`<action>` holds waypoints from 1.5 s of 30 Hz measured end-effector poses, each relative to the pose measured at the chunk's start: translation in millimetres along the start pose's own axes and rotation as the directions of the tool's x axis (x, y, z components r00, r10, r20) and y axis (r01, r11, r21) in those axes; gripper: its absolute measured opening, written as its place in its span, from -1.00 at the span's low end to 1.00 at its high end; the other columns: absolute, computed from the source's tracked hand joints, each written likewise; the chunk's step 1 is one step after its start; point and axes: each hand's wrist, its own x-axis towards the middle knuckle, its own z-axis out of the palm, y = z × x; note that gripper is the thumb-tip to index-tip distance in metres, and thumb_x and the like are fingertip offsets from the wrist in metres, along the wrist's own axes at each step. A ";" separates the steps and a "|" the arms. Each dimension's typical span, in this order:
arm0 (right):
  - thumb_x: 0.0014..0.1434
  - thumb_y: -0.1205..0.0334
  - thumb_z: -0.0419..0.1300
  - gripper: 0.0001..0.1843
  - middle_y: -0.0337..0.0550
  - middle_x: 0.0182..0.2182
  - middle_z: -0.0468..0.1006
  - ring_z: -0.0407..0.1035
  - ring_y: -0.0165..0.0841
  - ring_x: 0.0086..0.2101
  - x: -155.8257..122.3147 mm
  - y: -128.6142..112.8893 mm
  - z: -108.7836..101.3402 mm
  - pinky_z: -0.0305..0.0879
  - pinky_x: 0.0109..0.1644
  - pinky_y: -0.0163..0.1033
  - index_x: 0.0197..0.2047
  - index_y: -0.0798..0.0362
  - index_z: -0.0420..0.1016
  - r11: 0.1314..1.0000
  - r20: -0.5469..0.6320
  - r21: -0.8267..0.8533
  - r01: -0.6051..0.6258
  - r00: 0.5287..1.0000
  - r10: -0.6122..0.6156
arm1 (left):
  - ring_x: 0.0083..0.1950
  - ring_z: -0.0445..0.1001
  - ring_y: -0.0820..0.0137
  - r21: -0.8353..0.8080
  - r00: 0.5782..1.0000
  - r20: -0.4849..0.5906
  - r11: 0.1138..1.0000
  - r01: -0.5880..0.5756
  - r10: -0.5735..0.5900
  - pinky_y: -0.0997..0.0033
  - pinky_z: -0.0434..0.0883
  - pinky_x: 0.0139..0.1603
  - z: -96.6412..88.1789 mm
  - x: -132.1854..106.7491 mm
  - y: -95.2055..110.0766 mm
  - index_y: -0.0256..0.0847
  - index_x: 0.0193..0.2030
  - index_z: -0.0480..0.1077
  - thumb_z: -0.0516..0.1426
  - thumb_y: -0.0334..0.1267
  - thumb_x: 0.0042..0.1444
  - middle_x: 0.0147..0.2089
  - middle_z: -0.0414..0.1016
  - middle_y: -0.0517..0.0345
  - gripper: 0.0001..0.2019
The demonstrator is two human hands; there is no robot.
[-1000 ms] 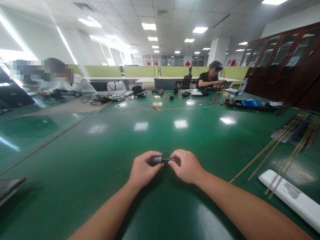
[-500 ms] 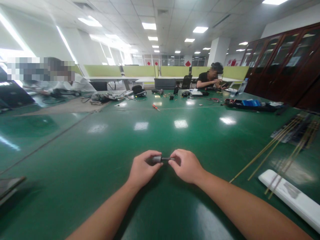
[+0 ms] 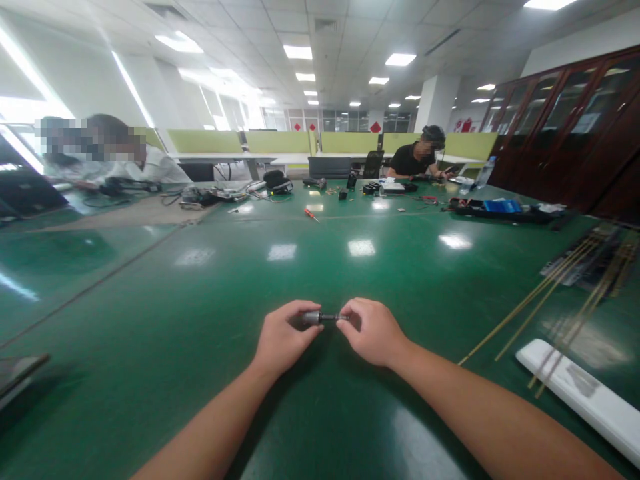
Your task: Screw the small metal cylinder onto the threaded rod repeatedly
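Between my hands, over the green table (image 3: 280,287), is a grey metal cylinder with a thin dark shaft (image 3: 313,318), lying level from left to right. My left hand (image 3: 286,337) pinches the thick cylinder end between thumb and fingers. At the other end, my right hand (image 3: 373,331) has thumb and index finger closed on the tip of the shaft. The shaft's middle shows in the gap between the hands. My fingers hide part of both ends, and I cannot tell whether it is one piece or two joined.
A red screwdriver (image 3: 311,215) lies further off. Thin brass-coloured rods (image 3: 530,300) and a white case (image 3: 585,387) are at right. Across the table sits a person in black (image 3: 413,160); others are at far left. A black tray (image 3: 500,208) holds blue items.
My left hand has shifted very slightly left with the cylinder, and a little more shaft shows. My right hand stays almost still. The person in black has leaned left and lowered their hands.
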 end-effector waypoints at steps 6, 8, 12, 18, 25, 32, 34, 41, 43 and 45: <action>0.17 0.24 0.22 -0.95 -0.24 -0.43 0.51 0.36 -0.37 -0.39 0.4 -0.4 -0.4 0.14 -0.29 -0.28 -0.32 0.02 0.48 1.000 0.002 -0.005 0.002 1.000 -0.002 | -0.19 0.59 0.26 -0.022 1.000 0.003 1.000 0.021 -0.021 0.26 0.55 -0.08 0.5 0.3 1.7 -0.17 -0.22 0.57 0.30 -0.32 -0.09 -0.23 0.62 0.10 -0.77; 0.16 0.24 0.22 -0.95 -0.24 -0.42 0.51 0.36 -0.37 -0.39 0.2 -0.1 -0.4 0.15 -0.29 -0.28 -0.32 0.02 0.48 1.000 0.001 -0.009 0.001 1.000 -0.001 | -0.18 0.59 0.25 -0.023 1.000 0.001 0.999 0.024 -0.024 0.25 0.55 -0.07 0.1 0.2 2.0 -0.17 -0.22 0.57 0.30 -0.32 -0.09 -0.22 0.62 0.09 -0.77; 0.16 0.24 0.22 -0.95 -0.23 -0.43 0.52 0.36 -0.36 -0.39 -0.2 0.5 -0.8 0.14 -0.30 -0.28 -0.31 0.02 0.49 1.000 0.000 -0.010 -0.003 1.000 0.003 | -0.18 0.59 0.25 -0.020 1.000 -0.003 1.000 0.022 -0.022 0.23 0.56 -0.06 -0.8 0.4 2.1 -0.18 -0.22 0.57 0.30 -0.32 -0.09 -0.22 0.62 0.08 -0.77; 0.16 0.23 0.22 -0.95 -0.24 -0.43 0.51 0.35 -0.37 -0.40 0.3 0.2 -1.4 0.13 -0.31 -0.28 -0.31 0.02 0.49 1.000 0.007 -0.014 -0.006 1.000 0.006 | -0.16 0.59 0.25 -0.012 1.000 0.001 1.000 0.028 -0.028 0.22 0.54 -0.03 -1.5 0.8 -0.6 -0.15 -0.22 0.57 0.30 -0.33 -0.09 -0.21 0.62 0.11 -0.77; 0.16 0.23 0.22 -0.94 -0.24 -0.42 0.52 0.35 -0.37 -0.40 0.2 -0.2 -1.6 0.13 -0.30 -0.27 -0.30 0.02 0.49 1.000 0.000 -0.011 -0.007 1.000 0.007 | -0.15 0.58 0.26 -0.014 0.999 0.009 0.999 0.038 -0.038 0.22 0.52 0.00 -1.9 0.9 -2.7 -0.15 -0.20 0.57 0.30 -0.33 -0.08 -0.20 0.62 0.11 -0.77; 0.16 0.22 0.22 -0.94 -0.26 -0.43 0.50 0.34 -0.39 -0.41 0.1 -0.3 -2.4 0.11 -0.32 -0.28 -0.31 0.01 0.49 1.000 -0.003 -0.002 -0.020 1.000 0.020 | -0.19 0.59 0.27 -0.025 0.999 -0.005 0.999 0.047 -0.047 0.26 0.54 -0.04 -3.7 2.0 2.0 -0.17 -0.23 0.57 0.30 -0.34 -0.09 -0.22 0.62 0.11 -0.78; 0.16 0.22 0.22 -0.94 -0.25 -0.43 0.51 0.34 -0.39 -0.41 0.2 -0.5 -2.6 0.11 -0.32 -0.28 -0.31 0.01 0.49 1.000 -0.002 0.000 -0.023 1.000 0.023 | -0.18 0.59 0.26 -0.025 0.998 0.002 0.998 0.057 -0.057 0.24 0.54 -0.03 -3.9 2.1 1.8 -0.18 -0.22 0.57 0.30 -0.32 -0.09 -0.21 0.62 0.10 -0.77; 0.16 0.21 0.22 -0.92 -0.24 -0.41 0.52 0.34 -0.38 -0.40 0.4 -1.4 -4.3 0.11 -0.31 -0.29 -0.31 0.02 0.49 1.000 0.006 -0.003 -0.022 1.000 0.022 | -0.13 0.57 0.22 -0.022 0.999 0.005 0.999 0.043 -0.043 0.17 0.49 0.04 -4.9 1.6 -1.5 -0.18 -0.20 0.56 0.29 -0.26 -0.07 -0.17 0.61 0.08 -0.76; 0.16 0.21 0.22 -0.92 -0.23 -0.41 0.52 0.35 -0.38 -0.38 0.2 -0.9 -4.2 0.11 -0.30 -0.28 -0.30 0.02 0.49 1.000 0.004 -0.008 -0.024 1.000 0.024 | -0.12 0.57 0.22 -0.026 0.999 0.001 0.999 0.044 -0.044 0.16 0.48 0.05 -4.9 1.7 -2.4 -0.17 -0.20 0.56 0.29 -0.26 -0.07 -0.17 0.61 0.08 -0.76; 0.17 0.21 0.21 -0.92 -0.23 -0.40 0.53 0.35 -0.37 -0.37 -0.1 -0.4 -3.8 0.11 -0.29 -0.28 -0.30 0.02 0.49 1.000 0.003 -0.010 -0.023 1.000 0.023 | -0.12 0.57 0.22 -0.031 0.999 0.000 0.998 0.047 -0.047 0.15 0.48 0.06 -4.8 1.9 -3.2 -0.17 -0.19 0.56 0.28 -0.25 -0.07 -0.17 0.61 0.08 -0.75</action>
